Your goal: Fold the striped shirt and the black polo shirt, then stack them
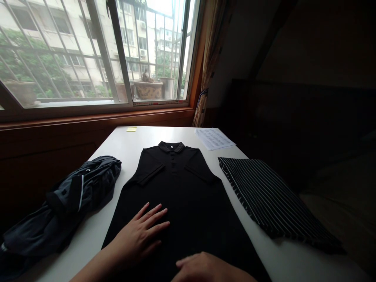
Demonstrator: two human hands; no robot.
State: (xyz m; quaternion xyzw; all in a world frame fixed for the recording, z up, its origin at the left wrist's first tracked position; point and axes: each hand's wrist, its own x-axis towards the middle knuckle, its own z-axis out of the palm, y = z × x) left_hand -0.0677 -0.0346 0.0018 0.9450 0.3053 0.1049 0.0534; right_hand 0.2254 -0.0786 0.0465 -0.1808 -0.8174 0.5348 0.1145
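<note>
A black short-sleeved polo shirt (188,196) lies spread face up on the white table, its collar pointing toward the window. Both sleeves are folded in over the chest. My left hand (143,231) rests palm down on the lower left of the shirt, with its fingers spread. Lower in the view, near the shirt's bottom part, my right hand (202,268) lies with its back up and its fingers pointing left. The frame edge cuts off some of it. No object shows in either hand. The shirt's hem is out of view.
Left of the shirt lies a crumpled dark garment (85,192). A black cloth with white stripes (270,196) hangs partly over the right side of the white table (129,152). Printed papers (214,138) and a yellow sticky note (131,129) lie at the far end, below a barred window (141,51).
</note>
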